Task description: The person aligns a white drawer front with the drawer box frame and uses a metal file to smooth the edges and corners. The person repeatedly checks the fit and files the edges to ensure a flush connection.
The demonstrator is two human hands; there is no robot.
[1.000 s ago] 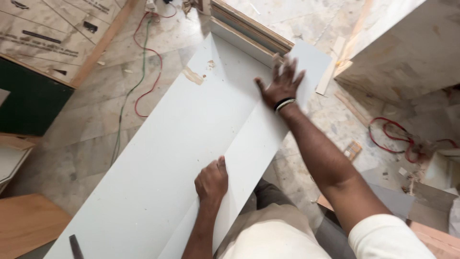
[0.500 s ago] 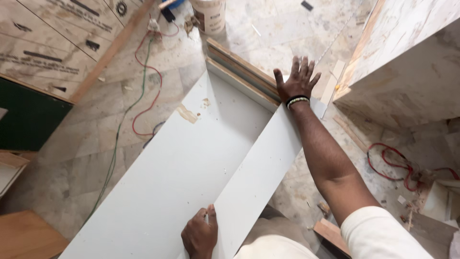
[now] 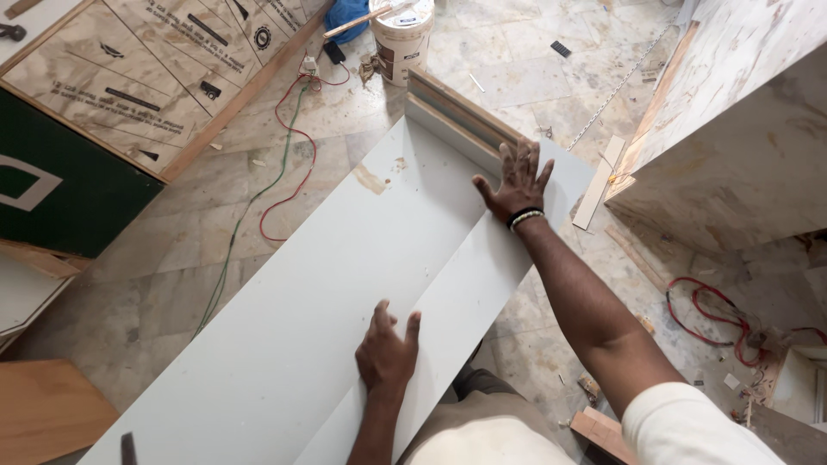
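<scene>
- Wide white panel point(image 3: 284, 336) — the largest piece, lying flat and running diagonally over the marble floor point(image 3: 284, 129); its far end meets a short framed end piece point(image 3: 457, 112) of wood edged in white, already standing across it.
- Narrow white panel point(image 3: 469, 293) — laid along the wide panel's right long edge, touching it down a visible seam; it looks placed against its neighbour but, as a judgement, not yet fixed, since no fasteners or tools show at the joint.
- Right hand point(image 3: 515, 183) — fingers spread, palm flat on the far end of the narrow panel, just beside the end piece; clamped on nothing.
- Left hand point(image 3: 386, 349) — open, pressed flat over the seam near the near end; the two hands sit well apart along the joint.
- White bucket point(image 3: 401, 34) — on the floor beyond the far end.
- Red cable point(image 3: 297, 164) and green cable point(image 3: 250, 224) — trailing over the floor left of the wide panel.
</scene>
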